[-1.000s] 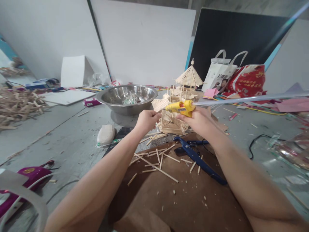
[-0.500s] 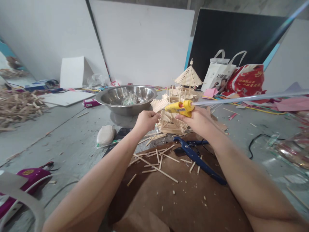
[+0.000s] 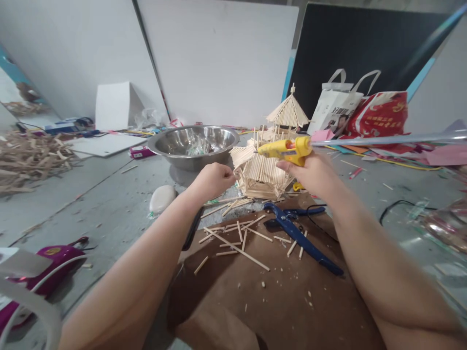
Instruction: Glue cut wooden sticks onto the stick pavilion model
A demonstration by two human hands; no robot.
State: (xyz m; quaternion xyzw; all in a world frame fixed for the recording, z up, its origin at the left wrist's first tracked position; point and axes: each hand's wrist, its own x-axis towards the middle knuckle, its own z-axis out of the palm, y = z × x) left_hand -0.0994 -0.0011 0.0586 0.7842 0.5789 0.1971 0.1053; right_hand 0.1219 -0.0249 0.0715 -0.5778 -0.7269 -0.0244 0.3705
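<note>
My right hand (image 3: 315, 171) is wrapped round a yellow hot glue gun (image 3: 282, 148). A long clear glue stick (image 3: 386, 139) runs out of its back end. The gun's nozzle points left, in front of a pagoda model (image 3: 264, 172) built from thin wooden sticks. Close to the model's lower left side is my left hand (image 3: 215, 181), its fingers curled closed. Whatever they pinch is hidden or too small to make out. Loose wooden sticks (image 3: 251, 249) lie scattered on a brown sheet (image 3: 288, 306) below, beside a blue-handled cutter (image 3: 301, 238).
A steel basin (image 3: 193, 160) stands behind my left hand, with a white oval object (image 3: 162, 198) nearer to me. Wood strips (image 3: 34, 158) are piled at the far left. Bags (image 3: 377, 116) stand at the back right. A purple device (image 3: 54, 260) with a cable sits at the lower left.
The glue gun has moved right, its nozzle drawing away from my left hand. My left hand has shifted slightly left and stays closed. The whole view has shifted a little.
</note>
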